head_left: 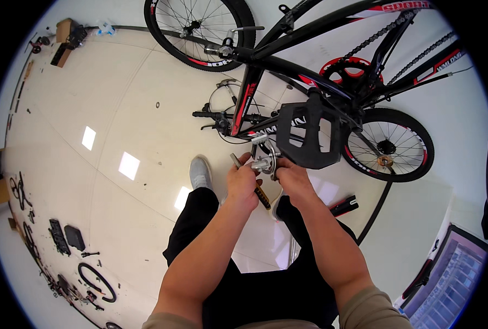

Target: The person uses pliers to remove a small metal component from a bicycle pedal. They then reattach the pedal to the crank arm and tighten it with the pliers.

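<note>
Both hands meet in front of my knees, below a black bicycle frame (247, 98). My left hand (242, 183) is closed on a tool with a black and yellow handle (262, 196); a grey metal end shows above the fingers. My left fingertips also touch a silver metal bicycle part (266, 163) with curved arms, whose exact kind I cannot make out. From the other side, my right hand (294, 180) pinches this same part. Just above my right hand hangs a large black pedal (311, 135), hiding some of the frame.
A loose wheel (200, 30) leans at the upper left of the frame, another wheel (386, 145) at the right. Handlebars (224, 116) lie on the floor (112, 192). A black tyre (97, 282) and several parts lie at far left. A screen (446, 279) stands at lower right.
</note>
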{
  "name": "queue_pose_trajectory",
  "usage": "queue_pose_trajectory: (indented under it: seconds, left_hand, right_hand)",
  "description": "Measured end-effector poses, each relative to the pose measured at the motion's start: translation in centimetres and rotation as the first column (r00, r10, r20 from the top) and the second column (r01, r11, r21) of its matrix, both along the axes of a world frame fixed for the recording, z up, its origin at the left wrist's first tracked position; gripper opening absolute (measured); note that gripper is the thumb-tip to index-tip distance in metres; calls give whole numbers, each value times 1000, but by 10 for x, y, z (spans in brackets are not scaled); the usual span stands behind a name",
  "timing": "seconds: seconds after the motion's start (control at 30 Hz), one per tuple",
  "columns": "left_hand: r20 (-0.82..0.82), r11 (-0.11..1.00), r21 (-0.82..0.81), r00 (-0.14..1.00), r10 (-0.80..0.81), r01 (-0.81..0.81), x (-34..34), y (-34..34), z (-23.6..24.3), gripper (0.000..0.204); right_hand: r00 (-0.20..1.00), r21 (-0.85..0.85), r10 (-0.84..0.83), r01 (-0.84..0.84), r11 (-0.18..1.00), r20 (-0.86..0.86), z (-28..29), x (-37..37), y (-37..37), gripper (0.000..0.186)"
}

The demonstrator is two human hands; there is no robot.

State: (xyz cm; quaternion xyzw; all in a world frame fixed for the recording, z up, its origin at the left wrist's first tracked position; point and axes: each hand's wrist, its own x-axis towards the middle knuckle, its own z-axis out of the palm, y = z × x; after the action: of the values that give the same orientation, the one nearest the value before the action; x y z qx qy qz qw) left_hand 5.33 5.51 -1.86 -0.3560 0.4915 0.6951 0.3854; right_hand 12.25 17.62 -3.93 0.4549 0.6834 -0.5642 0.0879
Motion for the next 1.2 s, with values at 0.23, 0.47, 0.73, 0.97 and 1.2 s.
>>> queue_pose_trajectory:
  seconds: [0.23, 0.47, 0.73, 0.97, 1.2]
  left_hand:
    - [67, 980, 199, 998, -12, -1, -7, 4, -16, 34]
    - [-99, 994, 103, 995, 27, -17, -7, 10, 7, 14]
    - [-214, 993, 29, 971, -109, 118, -11, -7, -4, 21]
    - [-127, 995, 89, 991, -39, 51, -21, -4, 9, 22]
    - [82, 933, 339, 992, 99, -121, -28, -14, 6, 21]
  right_hand:
    - [854, 387, 519, -488, 782, 26, 41, -8, 21, 23]
    - [812, 379, 584, -547, 747, 20, 43, -10, 38, 18]
    - [929, -122, 305, -335, 934, -211, 60, -35, 44, 24]
    - [837, 41, 481, -488, 872, -262, 21, -27, 50, 16]
    - [865, 72, 375, -373, 925, -334, 15, -31, 50, 11]
